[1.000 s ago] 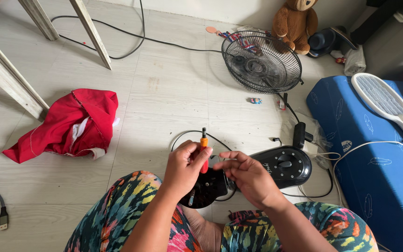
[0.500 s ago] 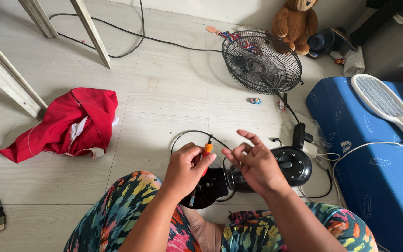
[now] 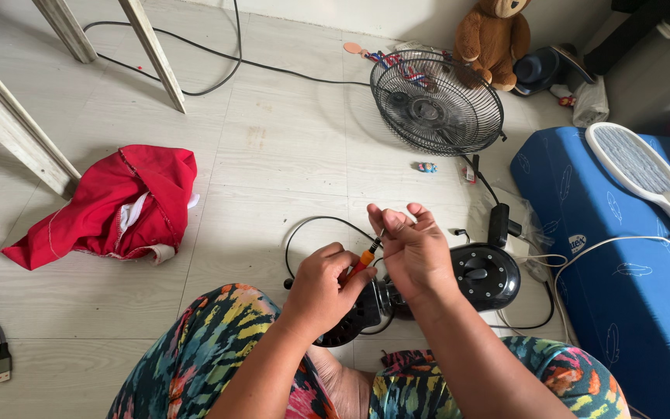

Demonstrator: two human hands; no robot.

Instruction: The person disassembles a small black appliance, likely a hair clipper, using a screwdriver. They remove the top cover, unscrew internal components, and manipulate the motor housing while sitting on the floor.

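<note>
Left hand (image 3: 321, 289) grasps orange-handled screwdriver (image 3: 364, 258) over black fan motor housing (image 3: 366, 310) on lap. Right hand (image 3: 412, 250) pinches screwdriver tip, fingers closed. Step seems: setting tip for screw. Next move likely needs steady aim at hidden screw.

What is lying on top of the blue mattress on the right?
On the blue mattress lie a white racket-shaped swatter and a thin white cable. A pale bag shows at its far edge. The mattress runs out of frame, so anything further right is unseen.
</note>
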